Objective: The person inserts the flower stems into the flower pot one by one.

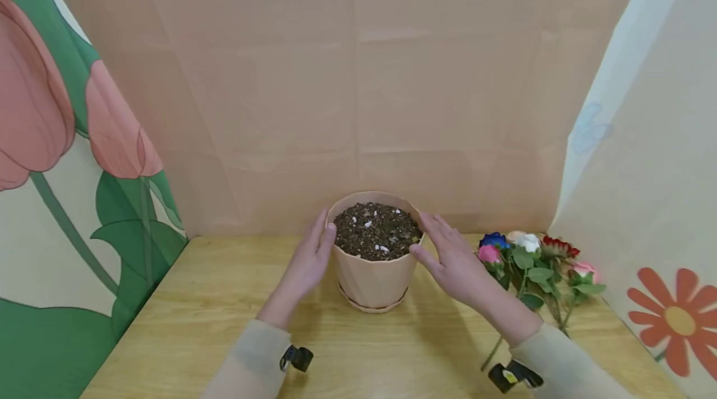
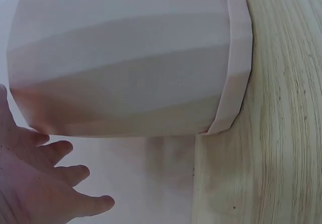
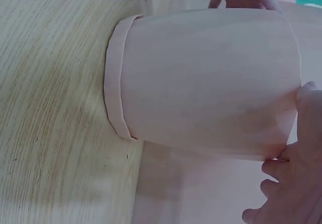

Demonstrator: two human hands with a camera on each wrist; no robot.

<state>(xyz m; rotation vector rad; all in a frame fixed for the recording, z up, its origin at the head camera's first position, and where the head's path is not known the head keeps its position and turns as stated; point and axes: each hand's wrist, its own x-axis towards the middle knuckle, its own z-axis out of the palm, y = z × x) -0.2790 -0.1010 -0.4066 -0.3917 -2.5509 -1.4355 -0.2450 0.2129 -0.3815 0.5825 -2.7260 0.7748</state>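
A pale pink flowerpot (image 1: 374,281) stands upright on the table, filled with dark potting soil (image 1: 376,232) dotted with white bits. Under it is a matching saucer (image 1: 374,308). My left hand (image 1: 311,256) lies along the left side of the pot's rim, fingers fairly straight. On the opposite side, my right hand (image 1: 455,261) touches the rim with its thumb at the front and its fingers extended towards the back. In the left wrist view, the fingers (image 2: 75,173) are spread beside the pot's upper wall.
Artificial roses (image 1: 528,242) in blue, white, pink and red lie to the right of the pot, partly behind my right forearm. A wooden table (image 1: 224,299) carries everything. Behind it hangs a brown backdrop (image 1: 358,88), with flower-painted panels at both sides.
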